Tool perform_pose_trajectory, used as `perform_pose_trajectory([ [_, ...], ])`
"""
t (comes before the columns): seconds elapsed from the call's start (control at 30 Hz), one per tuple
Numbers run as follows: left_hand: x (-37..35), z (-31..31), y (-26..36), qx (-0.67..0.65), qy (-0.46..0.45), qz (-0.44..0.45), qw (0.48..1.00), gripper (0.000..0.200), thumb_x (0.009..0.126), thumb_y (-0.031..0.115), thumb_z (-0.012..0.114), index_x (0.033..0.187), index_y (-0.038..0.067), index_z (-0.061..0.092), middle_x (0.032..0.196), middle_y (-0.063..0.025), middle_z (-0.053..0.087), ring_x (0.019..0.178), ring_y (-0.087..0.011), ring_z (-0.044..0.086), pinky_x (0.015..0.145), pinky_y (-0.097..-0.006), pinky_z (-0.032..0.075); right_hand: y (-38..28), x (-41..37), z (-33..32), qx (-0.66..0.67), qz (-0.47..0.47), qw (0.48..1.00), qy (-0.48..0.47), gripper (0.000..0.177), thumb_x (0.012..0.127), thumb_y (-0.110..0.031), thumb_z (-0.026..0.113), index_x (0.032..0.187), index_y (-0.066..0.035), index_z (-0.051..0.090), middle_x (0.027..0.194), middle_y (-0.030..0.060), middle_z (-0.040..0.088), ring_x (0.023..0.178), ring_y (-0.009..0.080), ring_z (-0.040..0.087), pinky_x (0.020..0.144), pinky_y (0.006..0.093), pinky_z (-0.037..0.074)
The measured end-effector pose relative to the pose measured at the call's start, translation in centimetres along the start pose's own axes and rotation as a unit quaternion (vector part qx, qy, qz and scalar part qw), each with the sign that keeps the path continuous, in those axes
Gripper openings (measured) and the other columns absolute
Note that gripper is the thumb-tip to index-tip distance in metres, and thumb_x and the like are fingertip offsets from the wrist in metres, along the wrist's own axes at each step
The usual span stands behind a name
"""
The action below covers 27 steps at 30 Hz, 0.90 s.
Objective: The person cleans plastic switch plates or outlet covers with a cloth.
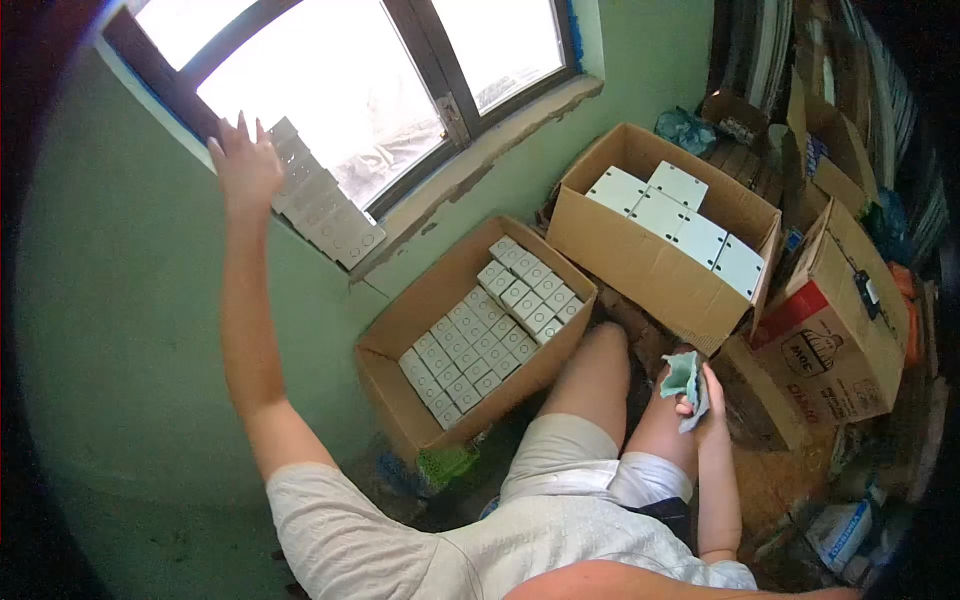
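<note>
My left hand (247,168) is stretched out to the windowsill, its fingers spread and pointing up toward the glass. It rests beside the far end of a row of small white boxes (325,205) marked with circles, overlapping them in this view. Over my thigh, my right hand (711,405) is closed around a crumpled pale green and grey cloth (683,381). Between my knees and the wall stands an open cardboard carton (390,400) holding rows of small white boxes (470,345) with circles on their ends.
A second open carton (630,262) holds larger white boxes (660,215) with dark corner spots. To the right leans a printed cardboard carton (822,345). The dark-framed window (430,60) rises above the sill. A bright green item (447,465) lies below the near carton.
</note>
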<state>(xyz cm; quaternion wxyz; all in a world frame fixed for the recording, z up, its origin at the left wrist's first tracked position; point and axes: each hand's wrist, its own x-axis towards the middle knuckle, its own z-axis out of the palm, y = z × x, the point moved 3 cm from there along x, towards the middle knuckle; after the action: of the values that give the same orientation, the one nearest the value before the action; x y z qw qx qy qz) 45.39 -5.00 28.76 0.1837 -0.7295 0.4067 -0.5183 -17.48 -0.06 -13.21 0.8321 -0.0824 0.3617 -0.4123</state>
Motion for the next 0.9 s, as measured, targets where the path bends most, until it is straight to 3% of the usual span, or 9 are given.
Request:
perform_pose_trajectory([
  [0.1,-5.0,1.6,8.2,-0.163,0.048,0.037,0.985,0.044,0.093,0.03,0.056,0.123,-0.001,0.061,0.137,-0.0222,0.05,0.125,-0.0393,0.046,0.105,-0.0534,0.038,0.9,0.9,-1.4,0.012,-0.004,1.0,0.025,0.04,0.101,-0.047,0.045,0.112,-0.013,0.064,0.089,0.0048,0.07,0.046,0.0104,0.047,0.036,0.024,0.036],
  [0.13,-8.2,-3.7,10.9,-0.28,-0.033,0.084,0.956,0.039,0.091,0.031,0.058,0.11,-0.002,0.065,0.114,-0.0196,0.062,0.108,-0.0383,0.059,0.094,-0.0524,0.047,1.2,1.0,-1.4,0.011,0.001,0.999,0.046,0.037,0.101,-0.045,0.047,0.11,-0.013,0.064,0.087,0.0036,0.069,0.047,0.0109,0.047,0.037,0.0241,0.036],
  [0.2,-16.1,0.4,18.8,-0.328,-0.108,0.219,0.913,0.026,0.088,0.033,0.059,0.087,0.007,0.064,0.083,-0.0059,0.07,0.076,-0.0356,0.069,0.081,-0.05,0.054,1.5,1.1,-1.5,0.014,0.002,0.998,0.067,0.034,0.101,-0.043,0.049,0.108,-0.014,0.065,0.086,0.0024,0.068,0.048,0.0114,0.048,0.038,0.0243,0.036],
  [0.27,-23.8,1.3,23.5,-0.35,-0.481,0.292,0.749,0.047,0.093,0.046,0.054,0.116,0.006,0.066,0.121,-0.0138,0.067,0.112,-0.0323,0.064,0.094,-0.0473,0.051,2.0,1.2,-2.1,0.056,0.01,0.997,0.054,0.031,0.1,-0.043,0.052,0.103,-0.015,0.065,0.08,0.0007,0.065,0.05,0.0117,0.05,0.041,0.0252,0.039],
  [0.33,-34.7,7.4,30.5,-0.318,-0.575,0.374,0.655,0.068,0.093,0.057,0.054,0.144,0.013,0.049,0.149,-0.0129,0.047,0.133,-0.0325,0.049,0.108,-0.0471,0.041,2.4,1.6,-3.2,0.064,0.019,0.996,0.062,0.029,0.099,-0.043,0.055,0.099,-0.016,0.065,0.075,-0.0006,0.063,0.052,0.012,0.051,0.041,0.0259,0.041],
  [0.57,-43.0,5.8,36.8,-0.421,-0.569,0.244,0.663,0.054,0.093,0.043,0.054,0.141,0.019,0.054,0.148,-0.0136,0.048,0.135,-0.0367,0.047,0.108,-0.0497,0.041,2.1,1.4,-2.8,0.046,-0.01,0.998,0.05,0.033,0.098,-0.043,0.055,0.1,-0.013,0.067,0.082,0.0048,0.07,0.063,0.0185,0.064,0.043,0.0318,0.051],
  [0.63,-44.0,6.3,37.8,-0.426,-0.652,0.272,0.565,0.048,0.093,0.039,0.051,0.137,0.021,0.057,0.142,-0.0156,0.053,0.129,-0.04,0.051,0.106,-0.0494,0.042,2.5,1.5,-3.0,0.035,-0.018,0.997,0.063,0.034,0.097,-0.042,0.056,0.1,-0.011,0.067,0.083,0.0069,0.07,0.064,0.0202,0.065,0.045,0.0344,0.054],
  [0.83,-43.4,5.5,35.6,-0.428,-0.574,0.326,0.617,0.046,0.092,0.037,0.051,0.131,0.015,0.06,0.134,-0.0195,0.057,0.122,-0.0414,0.057,0.101,-0.0501,0.046,3.5,1.2,-0.9,0.1,0.045,0.993,0.046,0.036,0.098,-0.04,0.055,0.101,-0.007,0.067,0.084,0.011,0.068,0.062,0.0256,0.063,0.047,0.0345,0.055],
  [0.9,-49.4,11.0,38.4,-0.456,-0.53,0.338,0.63,0.044,0.093,0.035,0.051,0.129,0.011,0.06,0.132,-0.0227,0.057,0.121,-0.0425,0.057,0.099,-0.0506,0.047,4.0,0.8,-0.5,0.091,0.035,0.995,0.031,0.037,0.096,-0.045,0.057,0.103,-0.009,0.067,0.085,0.0095,0.068,0.066,0.0241,0.061,0.049,0.0312,0.052],
])
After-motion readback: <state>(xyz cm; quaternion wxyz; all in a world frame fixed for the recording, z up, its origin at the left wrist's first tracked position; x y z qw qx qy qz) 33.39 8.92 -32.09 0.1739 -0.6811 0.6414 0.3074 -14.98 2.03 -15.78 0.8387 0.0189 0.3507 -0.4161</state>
